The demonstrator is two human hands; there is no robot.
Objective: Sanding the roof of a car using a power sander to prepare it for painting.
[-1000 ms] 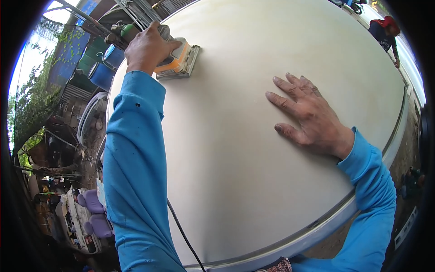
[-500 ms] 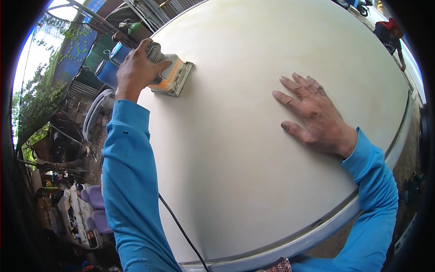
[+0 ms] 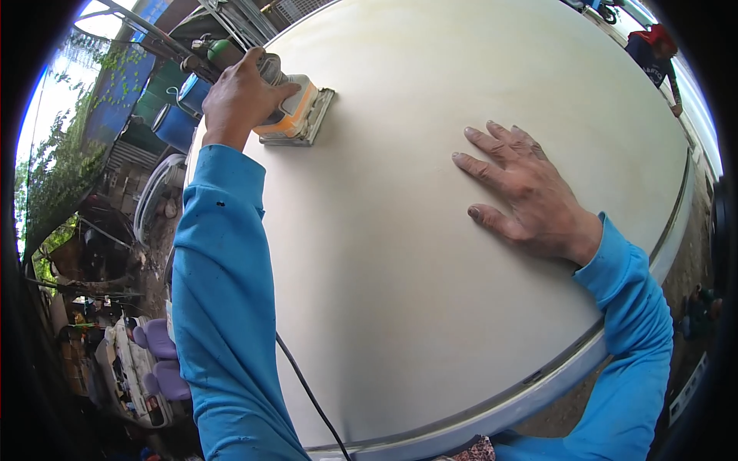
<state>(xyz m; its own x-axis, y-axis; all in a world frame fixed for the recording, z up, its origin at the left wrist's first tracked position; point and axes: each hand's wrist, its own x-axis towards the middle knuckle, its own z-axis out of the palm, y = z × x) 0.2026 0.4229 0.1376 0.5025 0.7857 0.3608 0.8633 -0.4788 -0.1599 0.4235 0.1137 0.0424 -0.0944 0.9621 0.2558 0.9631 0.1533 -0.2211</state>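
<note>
- The left hand (image 3: 242, 101) grips an orange and grey power sander (image 3: 296, 117) from above, its fingers curled over the top of the body and the thumb pressed along the near side.
- That sander sits near the left edge of a large pale panel (image 3: 430, 292), toward the upper left corner, its flat square base down on the surface.
- The right hand (image 3: 530, 196) lies palm down on the panel, nearer the right edge than the left, fingers spread and thumb apart, holding nothing.
- Blue sleeves (image 3: 223, 300) cover both forearms.
- A black cord (image 3: 309, 386) emerges beside the left sleeve and runs to the panel's lower edge, where metal trim (image 3: 469, 421) follows the curve; its other end is hidden.
- Past the left edge stand blue barrels (image 3: 175, 127), a green cylinder (image 3: 223, 52) and purple seats (image 3: 160, 338).
- Beyond the upper right edge, a person (image 3: 649, 61) in red headwear reaches an arm down.
</note>
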